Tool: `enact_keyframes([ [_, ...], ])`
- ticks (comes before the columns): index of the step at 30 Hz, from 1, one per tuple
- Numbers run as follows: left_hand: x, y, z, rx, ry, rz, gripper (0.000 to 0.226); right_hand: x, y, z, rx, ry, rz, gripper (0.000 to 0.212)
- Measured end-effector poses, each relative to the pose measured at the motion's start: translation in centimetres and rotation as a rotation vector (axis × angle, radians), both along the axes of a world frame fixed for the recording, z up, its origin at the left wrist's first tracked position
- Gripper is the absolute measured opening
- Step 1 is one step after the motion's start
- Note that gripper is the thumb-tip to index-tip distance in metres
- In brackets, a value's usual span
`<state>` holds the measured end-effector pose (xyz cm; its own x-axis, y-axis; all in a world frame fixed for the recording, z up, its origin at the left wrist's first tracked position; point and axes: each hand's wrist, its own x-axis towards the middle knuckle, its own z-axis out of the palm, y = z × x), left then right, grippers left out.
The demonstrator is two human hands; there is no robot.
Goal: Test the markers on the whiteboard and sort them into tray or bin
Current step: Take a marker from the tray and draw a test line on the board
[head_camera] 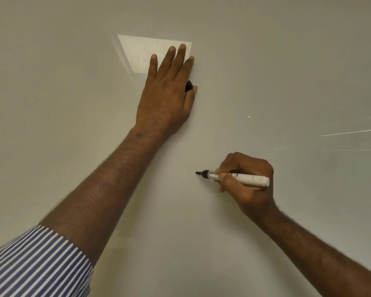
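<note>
Left hand point(167, 91) laid flat against the whiteboard point(266, 71), its four fingers straight and close together, pointing up the board; the thumb is tucked in at the right edge of the palm, where it traps a small black object, probably the marker's cap point(189, 86), of which only a rounded glossy end shows. Right hand point(247, 181) lower and to the right of the left, well apart from it; fingers curled tightly round a marker point(240, 178), thumb and forefinger pinching the barrel near its front end. The marker lies nearly level, its dark tip pointing left toward the space beneath the left hand and standing at or just off the board surface; contact cannot be settled from this angle. Barrel white, cylindrical and smooth, with a black collar behind the tip and a clear section just under the fingers; small dark printing and a thin red mark sit on the white part, too small to read. Board surface pale, glossy and uniform; a bright four-sided reflection point(141, 52) lies under the left fingertips, and thin white glints streak the board to the right of the right hand. Left forearm bare below a rolled sleeve point(34, 264) of blue-and-white striped cloth; right forearm bare.
</note>
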<state>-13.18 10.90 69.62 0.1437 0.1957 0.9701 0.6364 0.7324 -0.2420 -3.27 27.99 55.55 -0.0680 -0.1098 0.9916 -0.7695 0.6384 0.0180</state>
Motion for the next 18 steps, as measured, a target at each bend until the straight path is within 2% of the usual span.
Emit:
enact_keyframes([
  [4, 0.0, 0.0, 0.0, -0.005, 0.005, -0.006, 0.057, 0.8, 0.0, 1.0, 0.162, -0.013, -0.035, 0.016],
  [6, 0.0, 0.0, 0.0, 0.000, 0.009, -0.017, 0.057, 1.3, 0.4, 2.3, 0.171, -0.004, -0.033, 0.013],
  [12, 0.0, -0.1, -0.1, 0.005, 0.019, -0.039, 0.056, 2.0, 2.4, 9.2, -0.043, 0.231, -0.057, 0.008],
  [18, -0.2, -0.1, -0.1, 0.012, 0.030, -0.066, 0.055, 1.8, 4.0, 15.1, -0.238, 0.334, 0.009, 0.014],
])
